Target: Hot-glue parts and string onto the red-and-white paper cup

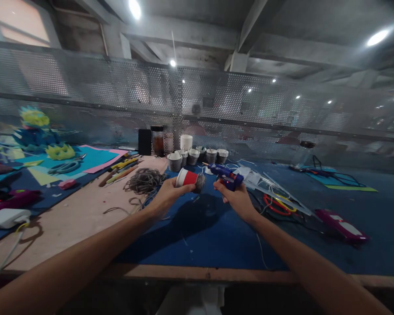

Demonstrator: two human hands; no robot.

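Head view, red cup [186, 178] in left hand [168, 195], glue gun [226, 175] right

Matt blue cloth-covered table [216, 245]

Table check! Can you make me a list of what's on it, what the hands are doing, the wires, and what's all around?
Surface: workbench, bare wood at left, blue cover in the middle and right.
Job's things: red cup part-wrapped in grey twine; blue glue gun.
Clutter: twine coil, row of wrapped cups, scissors, coloured paper sheets, dark jar.
Grippers: left hand holds the red cup; right hand grips the glue gun.
Cables: white cable at left; tangled cords at right.
Surroundings: perforated metal screen; ceiling lights.
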